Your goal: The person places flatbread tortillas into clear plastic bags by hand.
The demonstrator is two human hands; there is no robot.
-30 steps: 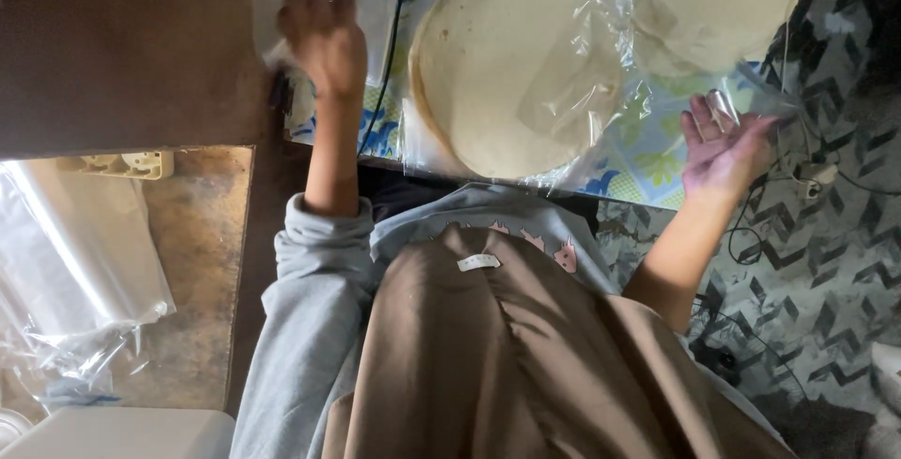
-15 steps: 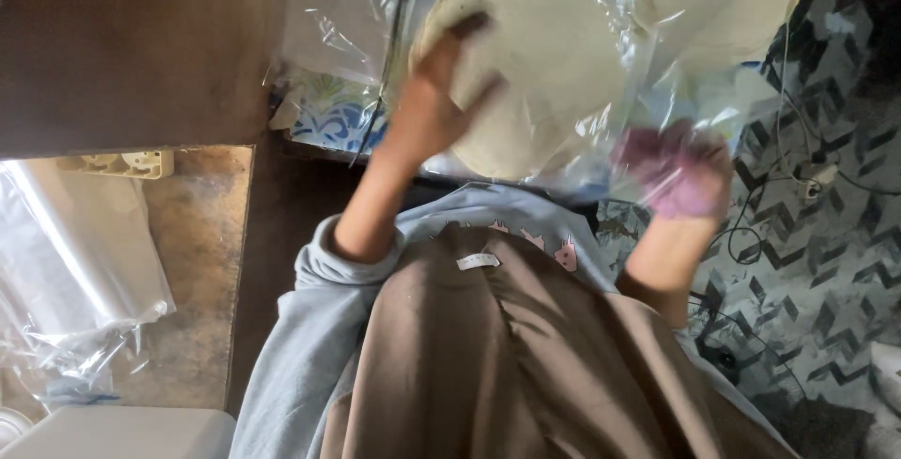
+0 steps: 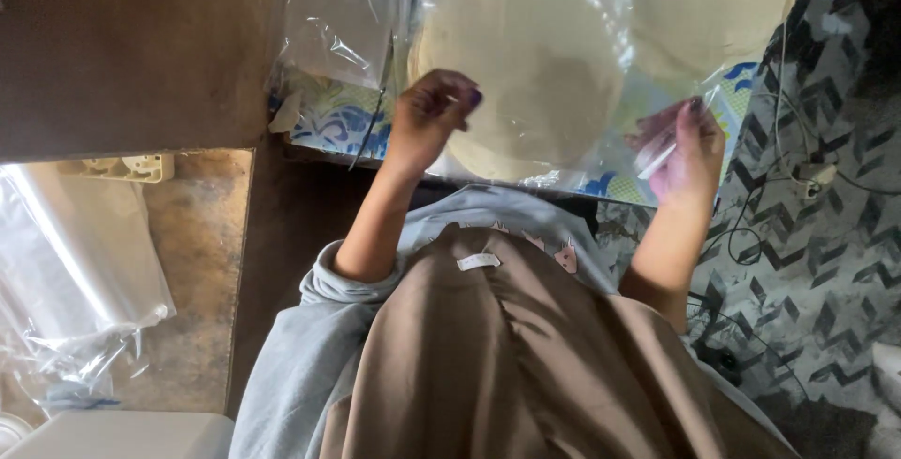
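A: We see a thin, clear plastic bag (image 3: 563, 65), glossy and crinkled, over a round, pale flatbread (image 3: 521, 69) with a matt, floury, smooth face. What finish do we note beneath it?

B: A printed blue-and-white sheet (image 3: 328, 126), smooth, faintly shiny. We also mark a second clear plastic bag (image 3: 343, 18), wrinkled, catching highlights.

A: And the clothing?

B: We read the light grey sleeve (image 3: 310, 365) as soft, matt knit cloth; the tan garment (image 3: 526, 365) as smooth woven cloth, dull.

A: Elsewhere?

B: A heap of clear plastic film (image 3: 66, 271), glossy; a dark brown wooden surface (image 3: 131, 46), matt; grey patterned floor covering (image 3: 826, 234), matt.
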